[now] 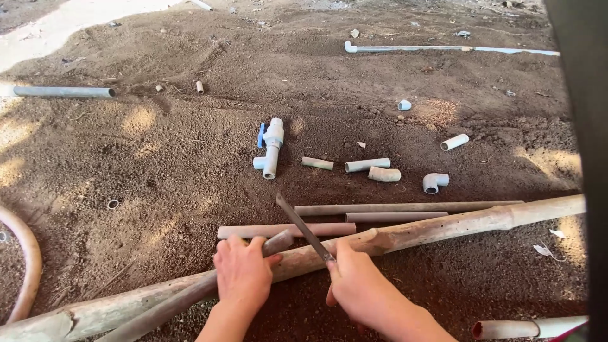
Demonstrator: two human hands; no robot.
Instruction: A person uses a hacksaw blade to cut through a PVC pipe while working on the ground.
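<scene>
My left hand [242, 272] grips a dirty grey pipe [190, 294] and presses it down across a long wooden pole [443, 225] that lies on the soil. My right hand [358, 285] holds a thin saw blade [303, 227] by its near end. The blade slants up and to the left, just right of the pipe's cut end [282, 240]. Whether the blade touches the pipe I cannot tell.
Behind the pole lie three long pipes [405, 207]. Farther back are a valve fitting with a blue handle [271, 147], short pipe offcuts [367, 164], an elbow [434, 182], a grey pipe [63, 92] at left, a white pipe [443, 49] at the back, and a hose [28, 266] at the left edge.
</scene>
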